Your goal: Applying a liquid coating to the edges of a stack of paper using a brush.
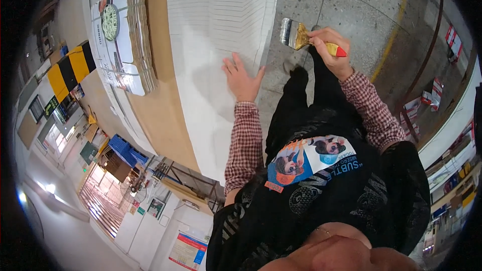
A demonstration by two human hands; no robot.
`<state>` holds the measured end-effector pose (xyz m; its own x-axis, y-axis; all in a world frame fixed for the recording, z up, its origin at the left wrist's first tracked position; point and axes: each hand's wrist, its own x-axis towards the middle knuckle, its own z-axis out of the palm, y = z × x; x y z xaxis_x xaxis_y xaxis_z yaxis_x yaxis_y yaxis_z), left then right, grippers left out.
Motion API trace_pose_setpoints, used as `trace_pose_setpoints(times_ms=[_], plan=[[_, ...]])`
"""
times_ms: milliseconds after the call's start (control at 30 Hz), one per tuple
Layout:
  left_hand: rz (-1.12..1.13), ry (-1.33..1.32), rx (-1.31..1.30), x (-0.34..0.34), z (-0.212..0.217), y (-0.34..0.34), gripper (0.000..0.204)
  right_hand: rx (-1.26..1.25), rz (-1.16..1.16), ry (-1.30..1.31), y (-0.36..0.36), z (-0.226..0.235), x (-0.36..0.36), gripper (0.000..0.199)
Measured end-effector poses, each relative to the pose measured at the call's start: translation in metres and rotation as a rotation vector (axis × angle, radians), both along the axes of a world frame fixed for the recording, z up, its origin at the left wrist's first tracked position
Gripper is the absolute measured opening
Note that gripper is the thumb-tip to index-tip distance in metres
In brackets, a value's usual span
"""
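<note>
My right hand [332,52] grips a paintbrush [301,37] with a yellow handle, a red end and a wide flat head. The brush is held over the floor, just right of the work surface, its bristles pointing left. My left hand [243,79] lies palm down with fingers spread on white paper sheets [201,70]. At their far part, many close, stepped lines run across the sheets, like overlapping edges. Nothing shows in the left hand.
Brown board [155,70] lies along the left of the sheets. On it sits a strapped bundle of printed cardboard [123,40]. A black-and-yellow striped beam [71,70] is farther left. Printed pieces [436,94] lie on the right; grey floor [346,5] stretches between.
</note>
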<state>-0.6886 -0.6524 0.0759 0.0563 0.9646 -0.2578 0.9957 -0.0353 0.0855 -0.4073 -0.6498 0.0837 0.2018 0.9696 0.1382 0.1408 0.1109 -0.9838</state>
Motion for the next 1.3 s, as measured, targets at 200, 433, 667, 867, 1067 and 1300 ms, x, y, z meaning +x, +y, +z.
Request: trace_pose_setpoints(times_ms=[200, 433, 667, 867, 1067, 1300], plan=[[-0.058, -0.144, -0.105, -0.017, 0.020, 0.022, 0.080, 0.127, -0.052, -0.065, 0.012, -0.007, -0.011, 0.008], [-0.101, -0.237, -0.186, -0.016, 0.028, 0.036, 0.078, 0.170, -0.060, -0.185, 0.010, -0.024, -0.026, 0.007], [-0.118, -0.207, -0.194, -0.011, 0.030, 0.036, 0.078, 0.146, -0.052, -0.076, -0.005, -0.007, -0.032, 0.009], [-0.214, -0.120, -0.076, -0.007, 0.022, 0.033, 0.077, 0.088, -0.031, -0.145, -0.020, -0.019, -0.047, 0.011], [-0.089, 0.022, 0.062, 0.011, -0.006, 0.001, 0.089, 0.055, -0.021, -0.026, -0.052, -0.004, -0.052, 0.010], [0.017, 0.006, 0.143, -0.012, -0.027, -0.062, 0.098, 0.040, -0.097, -0.040, -0.072, -0.013, -0.048, 0.009]])
